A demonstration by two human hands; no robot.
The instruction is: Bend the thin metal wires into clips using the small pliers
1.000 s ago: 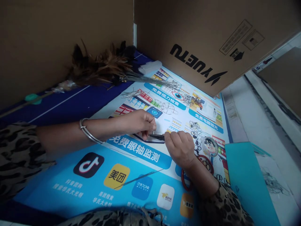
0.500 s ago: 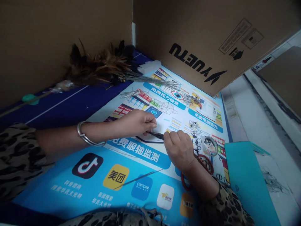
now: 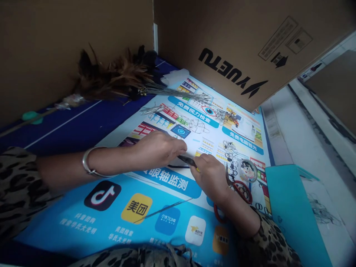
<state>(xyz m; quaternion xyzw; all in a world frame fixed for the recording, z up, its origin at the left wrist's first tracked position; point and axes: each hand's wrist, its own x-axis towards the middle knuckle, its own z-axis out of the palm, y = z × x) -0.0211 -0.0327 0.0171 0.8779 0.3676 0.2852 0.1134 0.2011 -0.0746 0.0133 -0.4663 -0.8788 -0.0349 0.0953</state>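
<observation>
My right hand (image 3: 210, 178) is closed round a pair of pliers (image 3: 187, 160), whose dark jaws point left and show a bit of yellow by the fingers. Close by, my left hand (image 3: 160, 149) is pinched at the jaw tips; whatever its fingers hold is too thin or hidden to make out. Red-handled scissors (image 3: 243, 191) lie partly behind my right wrist. Dark wire rings (image 3: 231, 160) sit beside a round cartoon-faced disc (image 3: 248, 171). Beyond my hands, loosely bent wire (image 3: 194, 126) rests on the printed sheet (image 3: 111, 231).
A bundle of straight wires (image 3: 178, 92) and brown feathers (image 3: 114, 76) lie at the back left. Cardboard walls (image 3: 230, 33) stand behind. On the right are a teal box (image 3: 292, 211) and tangled wire (image 3: 324, 211). More wire pieces (image 3: 225, 115) lie farther back.
My left hand has turned more knuckles-up, with its fingers stretched further over the plier tips. My right hand has tilted slightly, baring the yellow on the pliers.
</observation>
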